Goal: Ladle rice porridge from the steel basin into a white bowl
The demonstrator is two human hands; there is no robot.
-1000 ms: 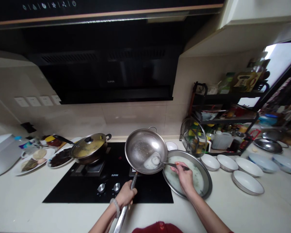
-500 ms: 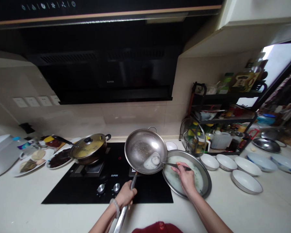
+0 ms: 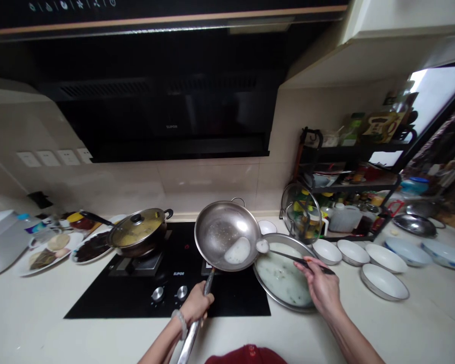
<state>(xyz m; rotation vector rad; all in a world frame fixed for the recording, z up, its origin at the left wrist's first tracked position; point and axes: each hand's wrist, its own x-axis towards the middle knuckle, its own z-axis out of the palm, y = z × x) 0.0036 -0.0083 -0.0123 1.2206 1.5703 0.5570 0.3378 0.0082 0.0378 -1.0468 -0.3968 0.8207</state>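
My left hand is wrapped round the long metal handle of a wok, which is tilted toward the right above the stove. A small pool of whitish soup lies in the wok's lower right side. My right hand grips the dark handle of a ladle. The ladle's bowl hangs by the wok's right rim, over the edge of a wide metal basin. Pale, milky soup with green bits fills much of that basin.
A lidded pan of yellowish food stands on the left burner of the black stove. Plates of food lie farther left. Several bowls line the right counter, before a spice rack. A glass lid leans there.
My right hand has moved right, drawing the ladle out of the wok to a spot over the basin's edge. Whitish soup stays in the wok. My left hand and the wok keep their place.
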